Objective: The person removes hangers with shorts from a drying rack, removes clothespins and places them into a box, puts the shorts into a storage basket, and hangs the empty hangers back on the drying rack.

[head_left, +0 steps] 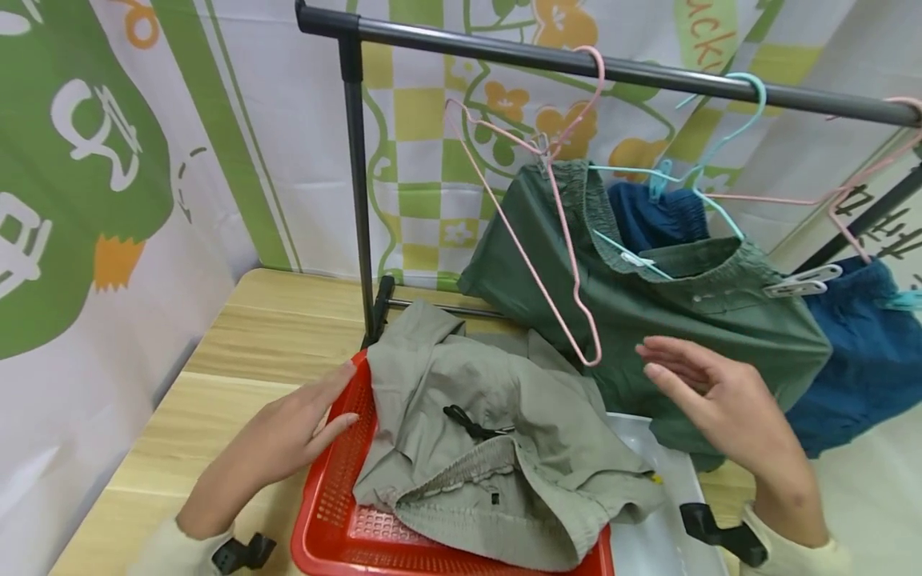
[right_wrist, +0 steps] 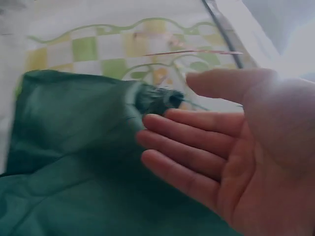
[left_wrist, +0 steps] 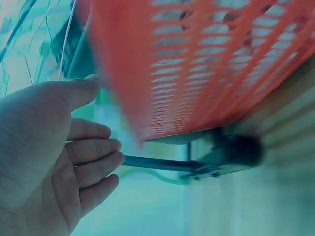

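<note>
Green-patterned backdrop (head_left: 144, 160) behind pale wooden table (head_left: 238, 336)

- A light wooden table (head_left: 238, 336) is standing against the patterned backdrop, carrying all items.
- A red mesh basket (head_left: 338, 488) is sitting near the table's front edge.
- A white tray (head_left: 670, 488) is lying just beside the basket, toward the right edge.
- The clothes rack's dark base (head_left: 403, 304) is resting toward the table's back edge.

Both hands are bare, the left hand (head_left: 288, 436) and the right hand (head_left: 720, 404) alike. Behind the fingers, each wrist wears a cream knitted sleeve cuff (head_left: 180, 552) carrying a black plastic camera mount (head_left: 723, 534).
</note>
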Motion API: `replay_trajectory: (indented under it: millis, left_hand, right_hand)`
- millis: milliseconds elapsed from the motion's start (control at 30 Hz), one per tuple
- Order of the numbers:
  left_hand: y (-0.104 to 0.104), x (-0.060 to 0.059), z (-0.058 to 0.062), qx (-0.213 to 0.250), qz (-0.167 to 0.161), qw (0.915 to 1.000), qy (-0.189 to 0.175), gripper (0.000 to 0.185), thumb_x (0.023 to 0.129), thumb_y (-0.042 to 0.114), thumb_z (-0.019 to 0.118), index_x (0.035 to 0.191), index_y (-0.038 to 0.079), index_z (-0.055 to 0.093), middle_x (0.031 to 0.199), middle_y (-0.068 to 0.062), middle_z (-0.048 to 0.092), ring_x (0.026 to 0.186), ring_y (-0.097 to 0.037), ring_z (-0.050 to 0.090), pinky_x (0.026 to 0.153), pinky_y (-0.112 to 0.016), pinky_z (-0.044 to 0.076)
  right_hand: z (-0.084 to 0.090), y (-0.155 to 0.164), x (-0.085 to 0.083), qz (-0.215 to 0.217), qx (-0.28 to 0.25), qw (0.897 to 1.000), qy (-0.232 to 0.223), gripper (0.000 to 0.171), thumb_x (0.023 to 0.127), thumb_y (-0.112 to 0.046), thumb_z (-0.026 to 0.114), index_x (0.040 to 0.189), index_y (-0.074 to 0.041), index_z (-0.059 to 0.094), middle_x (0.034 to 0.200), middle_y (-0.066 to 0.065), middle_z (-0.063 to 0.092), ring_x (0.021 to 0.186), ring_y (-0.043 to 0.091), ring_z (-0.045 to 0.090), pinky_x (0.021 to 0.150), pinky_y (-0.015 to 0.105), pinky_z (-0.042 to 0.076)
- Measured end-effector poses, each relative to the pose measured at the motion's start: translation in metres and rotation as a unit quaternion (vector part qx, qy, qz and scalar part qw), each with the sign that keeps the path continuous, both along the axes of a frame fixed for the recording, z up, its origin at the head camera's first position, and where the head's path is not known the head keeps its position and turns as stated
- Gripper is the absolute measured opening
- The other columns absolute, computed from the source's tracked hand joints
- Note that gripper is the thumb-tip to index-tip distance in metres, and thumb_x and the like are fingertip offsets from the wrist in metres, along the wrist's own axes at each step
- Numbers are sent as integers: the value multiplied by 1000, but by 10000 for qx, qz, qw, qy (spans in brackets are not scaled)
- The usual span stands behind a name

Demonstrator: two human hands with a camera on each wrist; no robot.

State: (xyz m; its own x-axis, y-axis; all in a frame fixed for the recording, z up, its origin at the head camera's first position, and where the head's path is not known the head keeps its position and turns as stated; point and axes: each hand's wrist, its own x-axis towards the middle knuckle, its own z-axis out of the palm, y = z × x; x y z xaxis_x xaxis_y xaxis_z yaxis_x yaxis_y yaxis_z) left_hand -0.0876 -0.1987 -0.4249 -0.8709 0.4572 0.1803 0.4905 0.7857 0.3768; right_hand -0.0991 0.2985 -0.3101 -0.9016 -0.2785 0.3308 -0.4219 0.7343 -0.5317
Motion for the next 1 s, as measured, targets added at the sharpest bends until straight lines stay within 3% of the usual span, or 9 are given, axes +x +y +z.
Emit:
replay_trajectory:
  millis: [133, 267, 433, 600, 700, 833, 1000]
  left_hand:
    - [3, -15, 22, -290, -493, 9980, 285, 65, 103, 31, 65, 154, -2, 44, 153, -22, 47, 135, -39, 51, 104, -56, 46]
    - [20, -38, 38, -534, -1099, 9912, 505, 60, 102, 29, 68, 149, -3, 50, 150, -22, 50, 133, -38, 53, 103, -54, 48]
    - [48, -71, 46, -1026, -1532, 9821, 384, 57, 104, 30, 65, 148, -2, 52, 150, -21, 50, 132, -36, 54, 101, -52, 50]
    - [72, -100, 40, -1332, -1596, 9781, 73, 61, 107, 37, 59, 152, -2, 46, 153, -20, 48, 135, -34, 51, 105, -49, 47]
    - [83, -115, 36, -1336, -1610, 9776, -226, 65, 107, 41, 56, 154, -2, 42, 154, -21, 46, 137, -35, 49, 109, -49, 43]
    - [92, -128, 31, -1282, -1713, 9735, -813, 65, 108, 42, 54, 154, -3, 42, 153, -20, 47, 137, -35, 50, 113, -47, 40]
    - [95, -133, 23, -1338, -2139, 9571, -1423, 55, 109, 36, 52, 148, -2, 51, 139, -18, 61, 122, -30, 62, 105, -43, 47]
  right_hand:
    - [-16, -1, -4, 450, 594, 9942, -770, 36, 101, -19, 71, 133, -5, 68, 126, 12, 70, 108, 23, 70, 86, 30, 58]
    - [-29, -4, -18, 1059, 794, 9831, -1268, 40, 99, -19, 73, 134, -2, 67, 131, 14, 67, 117, 35, 65, 93, 54, 54]
    - [-40, -5, -37, 1229, 865, 9737, -1713, 48, 97, -24, 75, 137, 1, 63, 130, 19, 66, 117, 36, 64, 92, 55, 53]
    - [-54, -7, -54, 1217, 889, 9689, -1963, 58, 97, -27, 75, 141, 6, 57, 135, 23, 63, 119, 36, 62, 95, 53, 51]
    - [-61, -10, -63, 1300, 877, 9611, -2272, 57, 96, -28, 76, 139, 6, 58, 116, 17, 69, 103, 27, 64, 84, 43, 53]
    - [-71, -13, -74, 1444, 983, 9502, -2580, 62, 96, -34, 76, 140, 7, 59, 110, 8, 70, 95, 18, 61, 79, 36, 52]
    - [-84, -15, -79, 1526, 925, 9473, -2662, 58, 95, -34, 77, 134, 5, 63, 118, 13, 69, 102, 23, 63, 85, 41, 53]
